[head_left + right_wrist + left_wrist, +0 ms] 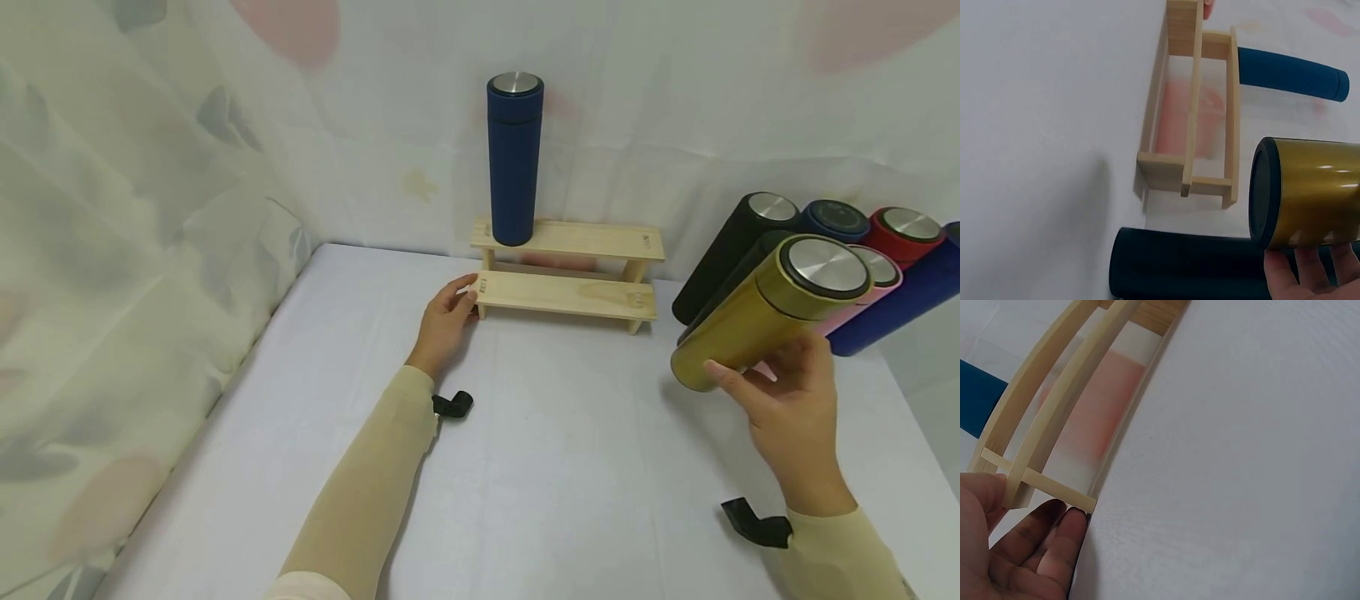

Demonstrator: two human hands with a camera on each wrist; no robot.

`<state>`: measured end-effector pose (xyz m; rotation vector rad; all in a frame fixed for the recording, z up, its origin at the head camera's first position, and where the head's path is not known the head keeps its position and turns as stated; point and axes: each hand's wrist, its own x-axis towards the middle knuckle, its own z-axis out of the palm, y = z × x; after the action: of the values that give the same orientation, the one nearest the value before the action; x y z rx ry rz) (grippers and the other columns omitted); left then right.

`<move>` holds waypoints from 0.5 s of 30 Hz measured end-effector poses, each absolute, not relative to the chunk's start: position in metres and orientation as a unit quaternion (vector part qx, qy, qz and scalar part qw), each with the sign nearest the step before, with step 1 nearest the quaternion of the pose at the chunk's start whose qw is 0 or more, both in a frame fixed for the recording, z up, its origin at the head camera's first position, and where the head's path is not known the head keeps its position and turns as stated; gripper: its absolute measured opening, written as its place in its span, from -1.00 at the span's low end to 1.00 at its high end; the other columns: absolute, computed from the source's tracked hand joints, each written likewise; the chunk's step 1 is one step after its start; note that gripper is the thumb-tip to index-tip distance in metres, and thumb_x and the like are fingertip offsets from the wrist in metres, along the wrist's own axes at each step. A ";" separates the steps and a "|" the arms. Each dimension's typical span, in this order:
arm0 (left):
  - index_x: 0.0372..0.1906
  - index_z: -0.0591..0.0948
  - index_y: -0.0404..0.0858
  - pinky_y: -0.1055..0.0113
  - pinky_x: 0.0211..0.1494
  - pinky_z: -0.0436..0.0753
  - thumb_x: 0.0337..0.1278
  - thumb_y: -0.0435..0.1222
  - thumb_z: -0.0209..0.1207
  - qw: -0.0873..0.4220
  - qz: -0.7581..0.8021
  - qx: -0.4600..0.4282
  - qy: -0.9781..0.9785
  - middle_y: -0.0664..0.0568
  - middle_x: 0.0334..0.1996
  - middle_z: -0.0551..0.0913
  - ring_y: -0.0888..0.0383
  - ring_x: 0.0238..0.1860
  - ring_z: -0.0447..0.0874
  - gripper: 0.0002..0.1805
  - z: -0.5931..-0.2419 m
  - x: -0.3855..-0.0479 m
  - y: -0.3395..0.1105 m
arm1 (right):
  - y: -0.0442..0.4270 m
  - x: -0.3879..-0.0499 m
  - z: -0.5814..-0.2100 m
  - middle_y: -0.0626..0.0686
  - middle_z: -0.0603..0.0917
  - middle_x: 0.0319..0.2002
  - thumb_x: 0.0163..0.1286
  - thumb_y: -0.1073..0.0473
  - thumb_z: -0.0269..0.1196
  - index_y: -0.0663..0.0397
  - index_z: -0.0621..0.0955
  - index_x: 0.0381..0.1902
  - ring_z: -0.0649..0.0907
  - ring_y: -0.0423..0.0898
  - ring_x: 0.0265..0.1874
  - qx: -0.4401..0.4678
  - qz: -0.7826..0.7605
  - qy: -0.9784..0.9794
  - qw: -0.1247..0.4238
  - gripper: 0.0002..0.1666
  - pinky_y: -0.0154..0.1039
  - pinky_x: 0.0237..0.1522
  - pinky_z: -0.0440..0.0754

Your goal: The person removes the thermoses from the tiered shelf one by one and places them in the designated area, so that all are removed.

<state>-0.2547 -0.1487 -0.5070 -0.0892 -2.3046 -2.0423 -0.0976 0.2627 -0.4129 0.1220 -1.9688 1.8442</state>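
A two-step wooden stand [566, 293] stands at the back of the table, with a dark blue thermos flask [514, 162] upright on the left of its upper step. My left hand [444, 325] holds the left end of the lower step; the left wrist view has the thumb at the board and the fingers [1072, 534] by the leg. In my right hand [798, 417] is a gold thermos flask [742, 329] with a steel-topped lid, gripped round its body. It is raised above the table, and its dark base [1261, 194] shows in the right wrist view.
Right of the stand several more flasks are grouped: a black one [723, 258], a red one [903, 236], a pink one [879, 271] and a blue one [892, 304] among them. The gold flask partly hides them. A patterned cloth [150, 292] hangs along the left table edge.
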 end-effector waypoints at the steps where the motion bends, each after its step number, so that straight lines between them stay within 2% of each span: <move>1: 0.53 0.59 -0.04 0.17 0.22 0.76 0.74 -0.21 0.15 0.030 -0.662 -0.029 -0.748 -0.18 0.37 0.61 -0.02 0.20 0.73 -0.57 -0.507 -0.255 -0.149 | 0.264 -0.097 -0.412 0.21 0.48 0.43 0.14 0.80 0.40 0.07 0.38 0.58 0.58 0.10 0.27 0.045 0.666 -0.711 0.222 0.11 -0.44 0.15 0.68; 7: 0.53 0.59 -0.02 0.20 0.21 0.76 0.74 -0.20 0.15 0.029 -0.661 -0.028 -0.749 -0.17 0.38 0.60 0.00 0.18 0.73 -0.57 -0.508 -0.254 -0.149 | 0.270 -0.091 -0.410 0.27 0.50 0.41 0.12 0.82 0.39 0.14 0.39 0.56 0.61 0.11 0.24 0.044 0.680 -0.690 0.244 0.09 -0.41 0.10 0.71; 15: 0.53 0.59 -0.02 0.21 0.22 0.76 0.74 -0.20 0.15 0.030 -0.659 -0.026 -0.751 -0.17 0.38 0.60 0.01 0.19 0.73 -0.57 -0.507 -0.254 -0.148 | 0.280 -0.083 -0.406 0.23 0.46 0.47 0.14 0.80 0.40 0.10 0.37 0.58 0.57 0.12 0.34 0.021 0.653 -0.711 0.260 0.10 -0.42 0.16 0.67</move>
<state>-0.2537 -0.1481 -0.5067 -0.0797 -2.3144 -2.0329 -0.0826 0.2804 -0.4062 0.0556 -1.9266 1.7693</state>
